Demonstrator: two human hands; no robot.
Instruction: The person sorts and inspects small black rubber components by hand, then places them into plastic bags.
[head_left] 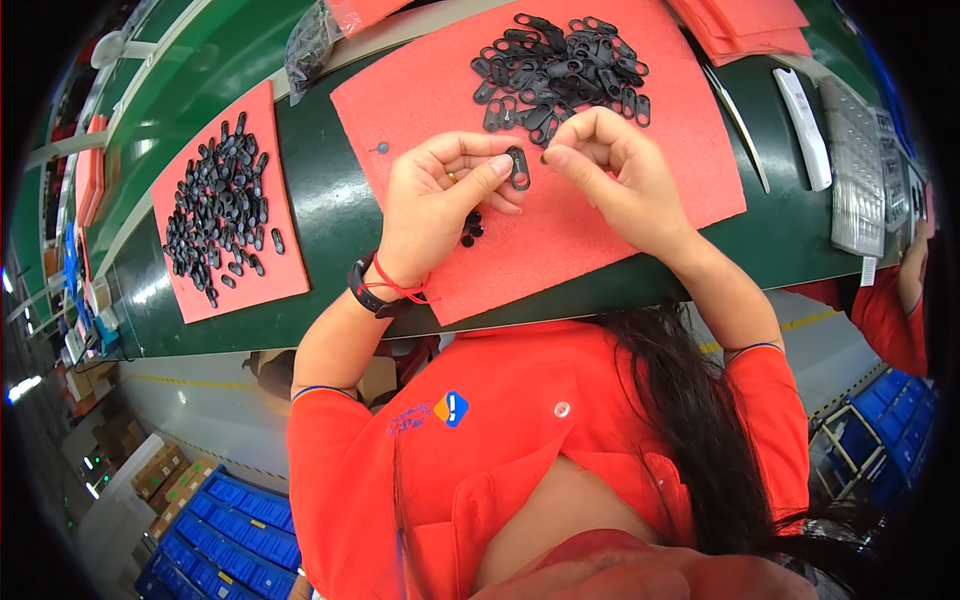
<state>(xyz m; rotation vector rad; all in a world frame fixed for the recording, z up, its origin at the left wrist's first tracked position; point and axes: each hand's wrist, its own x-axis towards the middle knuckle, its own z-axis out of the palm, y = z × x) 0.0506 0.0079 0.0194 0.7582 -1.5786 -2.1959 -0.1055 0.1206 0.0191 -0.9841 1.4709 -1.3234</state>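
My left hand (440, 195) pinches a black oblong plastic piece with an opening (519, 168) between thumb and fingertips. Close beside it, my right hand (620, 180) has thumb and forefinger pressed together on a tiny dark bit, too small to name. Both hands are above a pink foam sheet (600, 265). Just beyond them lies a heap of similar black pieces (560, 75). A few small round black parts (472, 232) rest by my left wrist, partly hidden by the hand. A small grey round part (382, 147) lies near the sheet's left side.
On the left, another pink sheet (285, 270) bears many small dark oval parts (220, 200). Tweezers (740, 130), a white-handled tool (803, 130) and clear plastic trays (855, 170) lie to the right. A bag of dark parts (311, 50) sits at the back. Another person's arm (912, 270) shows at far right.
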